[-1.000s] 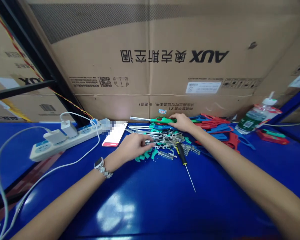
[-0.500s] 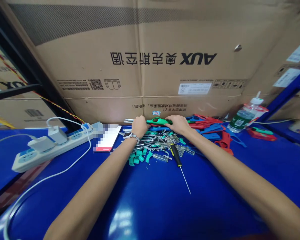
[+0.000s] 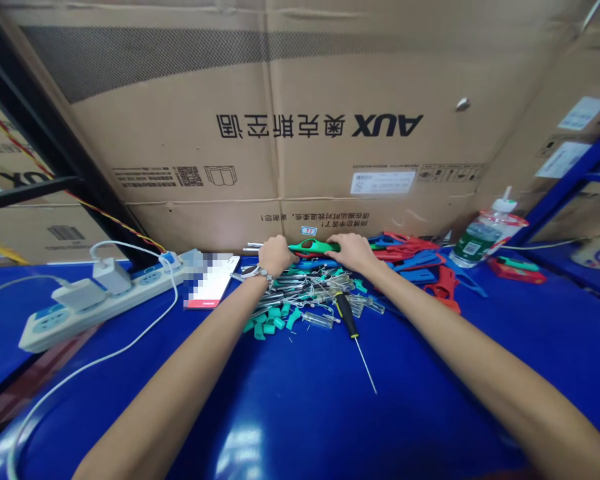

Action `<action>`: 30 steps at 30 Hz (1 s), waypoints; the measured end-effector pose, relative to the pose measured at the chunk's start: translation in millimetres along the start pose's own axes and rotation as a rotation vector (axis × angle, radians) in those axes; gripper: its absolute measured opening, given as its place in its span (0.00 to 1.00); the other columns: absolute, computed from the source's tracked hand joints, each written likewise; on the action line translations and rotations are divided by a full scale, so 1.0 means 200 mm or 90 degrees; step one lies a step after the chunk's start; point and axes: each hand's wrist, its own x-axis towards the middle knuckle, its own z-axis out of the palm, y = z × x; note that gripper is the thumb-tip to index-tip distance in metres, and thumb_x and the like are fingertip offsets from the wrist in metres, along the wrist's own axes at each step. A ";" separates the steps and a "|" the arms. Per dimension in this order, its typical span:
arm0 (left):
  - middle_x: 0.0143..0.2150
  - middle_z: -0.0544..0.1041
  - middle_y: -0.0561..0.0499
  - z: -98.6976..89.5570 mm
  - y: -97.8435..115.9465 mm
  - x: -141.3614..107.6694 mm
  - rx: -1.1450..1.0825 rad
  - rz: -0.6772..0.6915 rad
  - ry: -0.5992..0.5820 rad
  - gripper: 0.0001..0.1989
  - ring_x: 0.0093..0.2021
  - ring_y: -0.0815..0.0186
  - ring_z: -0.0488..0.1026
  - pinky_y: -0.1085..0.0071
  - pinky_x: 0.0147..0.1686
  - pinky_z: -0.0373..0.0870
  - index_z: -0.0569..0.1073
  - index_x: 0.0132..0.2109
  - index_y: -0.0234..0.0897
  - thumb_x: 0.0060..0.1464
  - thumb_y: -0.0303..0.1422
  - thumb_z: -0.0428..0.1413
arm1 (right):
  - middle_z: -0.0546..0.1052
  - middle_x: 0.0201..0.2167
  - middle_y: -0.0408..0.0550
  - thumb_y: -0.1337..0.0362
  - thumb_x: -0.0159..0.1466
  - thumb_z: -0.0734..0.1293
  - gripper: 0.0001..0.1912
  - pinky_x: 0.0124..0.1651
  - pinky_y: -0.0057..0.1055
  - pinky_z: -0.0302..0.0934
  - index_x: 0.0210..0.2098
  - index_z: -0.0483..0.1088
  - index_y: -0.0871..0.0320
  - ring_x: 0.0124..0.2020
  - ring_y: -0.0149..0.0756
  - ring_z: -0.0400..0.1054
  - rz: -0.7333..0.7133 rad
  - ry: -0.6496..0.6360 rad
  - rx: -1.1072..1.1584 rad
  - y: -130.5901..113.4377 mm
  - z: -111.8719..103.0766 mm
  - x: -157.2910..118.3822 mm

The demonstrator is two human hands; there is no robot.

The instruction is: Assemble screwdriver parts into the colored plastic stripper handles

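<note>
white adapters (image 3: 112, 275) in power strip (image 3: 115, 301); bottle (image 3: 473, 248) near carton (image 3: 280, 80)

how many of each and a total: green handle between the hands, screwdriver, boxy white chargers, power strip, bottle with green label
green handle between left hand and right hand: 1
screwdriver: 1
boxy white chargers: 2
power strip: 1
bottle: 1
total: 6
</note>
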 end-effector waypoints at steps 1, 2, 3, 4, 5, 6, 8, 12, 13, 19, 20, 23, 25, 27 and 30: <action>0.56 0.78 0.31 0.00 -0.01 0.00 0.006 0.009 0.004 0.28 0.59 0.44 0.76 0.61 0.54 0.74 0.76 0.55 0.31 0.51 0.41 0.69 | 0.82 0.51 0.52 0.53 0.68 0.68 0.19 0.50 0.41 0.68 0.56 0.77 0.51 0.54 0.54 0.75 -0.002 0.000 0.000 0.00 0.00 0.00; 0.55 0.79 0.31 -0.01 -0.02 0.00 0.013 0.018 0.007 0.27 0.58 0.44 0.77 0.62 0.53 0.74 0.76 0.54 0.30 0.51 0.41 0.69 | 0.82 0.52 0.52 0.53 0.68 0.68 0.19 0.50 0.41 0.68 0.56 0.77 0.51 0.54 0.54 0.75 -0.004 0.000 -0.001 0.00 0.00 0.00; 0.54 0.79 0.30 -0.01 -0.03 0.00 0.019 0.027 0.009 0.27 0.57 0.44 0.77 0.62 0.52 0.74 0.77 0.53 0.30 0.51 0.41 0.69 | 0.82 0.52 0.52 0.53 0.68 0.68 0.19 0.50 0.41 0.68 0.56 0.77 0.51 0.54 0.54 0.75 -0.006 0.000 -0.003 -0.01 0.00 0.00; 0.53 0.80 0.31 -0.02 -0.05 0.00 0.024 0.035 0.009 0.26 0.57 0.44 0.77 0.62 0.51 0.75 0.77 0.52 0.30 0.51 0.41 0.69 | 0.82 0.52 0.52 0.53 0.68 0.68 0.19 0.49 0.41 0.67 0.56 0.77 0.52 0.54 0.54 0.75 -0.007 -0.001 -0.004 -0.01 0.00 0.00; 0.52 0.80 0.31 -0.02 -0.06 0.00 0.028 0.043 0.007 0.25 0.56 0.44 0.78 0.62 0.51 0.75 0.78 0.51 0.30 0.51 0.40 0.69 | 0.82 0.52 0.52 0.53 0.68 0.68 0.19 0.49 0.40 0.67 0.56 0.77 0.52 0.53 0.53 0.76 -0.009 -0.001 -0.005 -0.01 0.00 0.00; 0.52 0.81 0.31 -0.03 -0.07 0.00 0.031 0.050 0.005 0.24 0.56 0.44 0.78 0.62 0.51 0.75 0.79 0.51 0.30 0.51 0.40 0.69 | 0.82 0.52 0.52 0.53 0.68 0.67 0.19 0.48 0.40 0.67 0.55 0.77 0.52 0.53 0.53 0.76 -0.010 -0.001 -0.005 -0.01 0.00 0.00; 0.51 0.81 0.32 -0.03 -0.09 0.01 0.035 0.062 0.001 0.22 0.56 0.45 0.78 0.62 0.51 0.75 0.79 0.49 0.31 0.51 0.40 0.69 | 0.82 0.51 0.52 0.52 0.68 0.67 0.20 0.48 0.40 0.67 0.56 0.77 0.52 0.53 0.53 0.75 -0.010 0.000 -0.003 -0.02 0.00 0.01; 0.50 0.82 0.32 -0.02 -0.11 0.02 0.036 0.067 -0.004 0.20 0.55 0.46 0.79 0.63 0.50 0.75 0.80 0.49 0.31 0.53 0.39 0.68 | 0.80 0.52 0.52 0.53 0.68 0.67 0.19 0.48 0.40 0.66 0.55 0.77 0.51 0.53 0.52 0.74 -0.015 -0.002 -0.006 -0.02 0.01 0.00; 0.50 0.82 0.32 -0.01 -0.11 0.01 0.035 0.065 -0.004 0.20 0.55 0.46 0.79 0.63 0.50 0.75 0.80 0.49 0.31 0.53 0.39 0.68 | 0.79 0.52 0.53 0.53 0.69 0.66 0.18 0.49 0.40 0.66 0.54 0.77 0.51 0.54 0.52 0.72 -0.021 0.000 -0.012 -0.02 0.01 0.00; 0.51 0.81 0.32 0.01 -0.11 0.03 0.028 0.045 0.002 0.26 0.57 0.44 0.78 0.61 0.53 0.74 0.79 0.52 0.33 0.49 0.42 0.70 | 0.73 0.54 0.59 0.53 0.65 0.69 0.23 0.52 0.40 0.64 0.56 0.74 0.55 0.55 0.52 0.69 -0.100 0.032 -0.092 -0.05 -0.04 0.01; 0.52 0.81 0.32 0.01 -0.11 0.04 0.025 0.044 0.001 0.27 0.57 0.44 0.77 0.61 0.53 0.74 0.79 0.53 0.33 0.48 0.42 0.71 | 0.74 0.54 0.59 0.53 0.64 0.70 0.24 0.52 0.40 0.63 0.58 0.73 0.55 0.54 0.52 0.70 -0.129 0.010 -0.108 -0.06 -0.05 0.03; 0.51 0.82 0.31 0.01 -0.12 0.06 0.018 0.040 -0.013 0.29 0.56 0.45 0.78 0.64 0.50 0.75 0.79 0.53 0.32 0.46 0.43 0.71 | 0.79 0.51 0.59 0.54 0.63 0.70 0.28 0.48 0.38 0.64 0.61 0.69 0.55 0.51 0.52 0.75 -0.193 -0.077 -0.180 -0.12 -0.10 0.10; 0.50 0.82 0.31 0.01 -0.13 0.07 0.015 0.038 -0.022 0.28 0.54 0.46 0.79 0.67 0.48 0.75 0.80 0.52 0.31 0.48 0.43 0.71 | 0.80 0.50 0.63 0.55 0.62 0.71 0.35 0.47 0.39 0.64 0.66 0.63 0.60 0.51 0.56 0.76 -0.223 -0.094 -0.232 -0.16 -0.11 0.15; 0.49 0.82 0.31 0.01 -0.14 0.07 0.013 0.035 -0.024 0.25 0.54 0.47 0.80 0.67 0.47 0.75 0.80 0.51 0.30 0.50 0.42 0.69 | 0.80 0.49 0.66 0.55 0.62 0.71 0.38 0.46 0.40 0.64 0.67 0.61 0.64 0.50 0.58 0.76 -0.251 -0.092 -0.263 -0.18 -0.10 0.18; 0.49 0.82 0.30 0.01 -0.13 0.05 0.015 0.027 -0.016 0.25 0.54 0.46 0.79 0.65 0.47 0.75 0.80 0.51 0.30 0.51 0.43 0.68 | 0.80 0.49 0.67 0.53 0.62 0.69 0.37 0.45 0.41 0.64 0.65 0.62 0.65 0.49 0.58 0.77 -0.268 -0.086 -0.280 -0.18 -0.09 0.20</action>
